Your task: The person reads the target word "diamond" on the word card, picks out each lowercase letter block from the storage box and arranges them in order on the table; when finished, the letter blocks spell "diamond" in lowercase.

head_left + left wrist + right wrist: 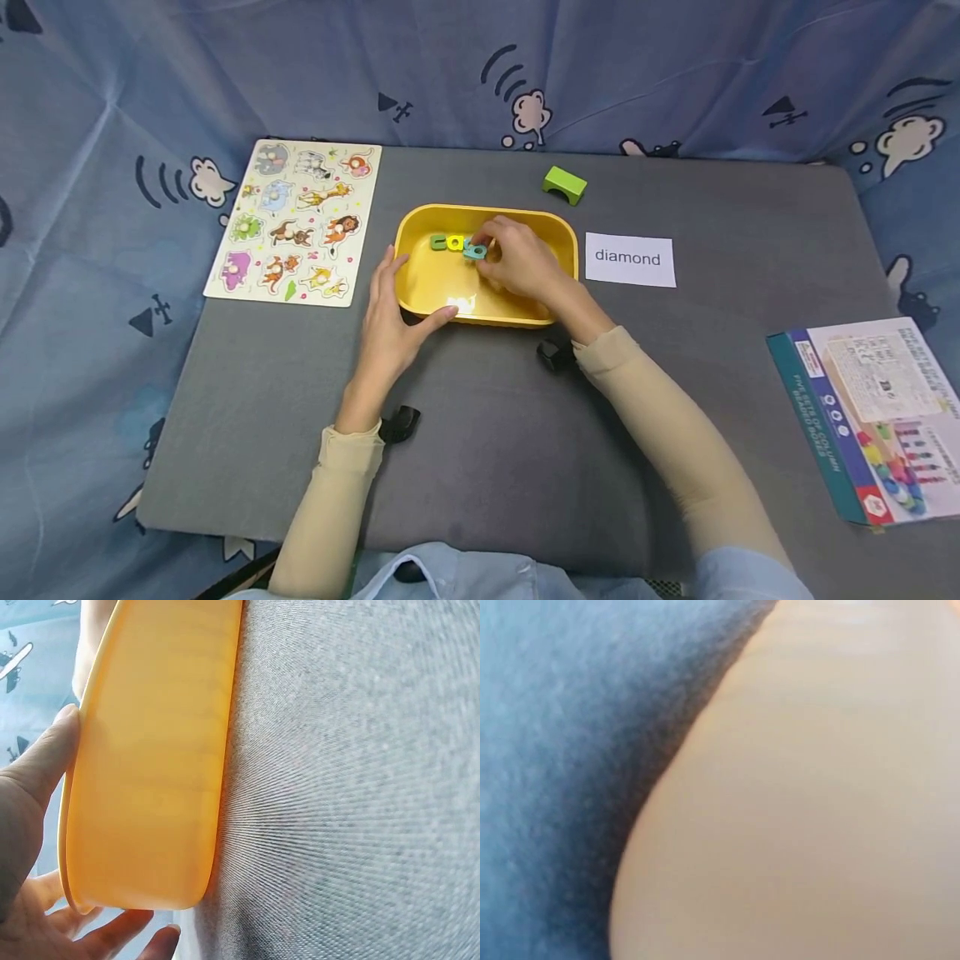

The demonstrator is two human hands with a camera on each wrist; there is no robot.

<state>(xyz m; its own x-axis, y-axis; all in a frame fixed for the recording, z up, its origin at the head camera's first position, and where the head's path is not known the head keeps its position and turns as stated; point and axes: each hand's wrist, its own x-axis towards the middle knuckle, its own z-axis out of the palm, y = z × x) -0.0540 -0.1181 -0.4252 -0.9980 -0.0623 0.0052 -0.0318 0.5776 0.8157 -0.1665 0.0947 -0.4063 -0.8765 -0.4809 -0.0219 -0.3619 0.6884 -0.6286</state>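
A yellow tray sits on the table, with a row of small letter pieces inside it: a green letter, a yellow letter and blue at the right end. My right hand reaches over the tray and pinches a blue letter piece with a hole in it, close beside the row. Its fingers partly cover that end. At the tray's near left corner is my left hand, fingers spread along the left side and the thumb touching the near rim. The right wrist view shows only blurred skin and grey cloth.
A white card printed "diamond" lies right of the tray. Behind it stands a green arch block. An animal puzzle board lies at the left, and a boxed toy set at the right edge. Patterned curtain hangs behind the table.
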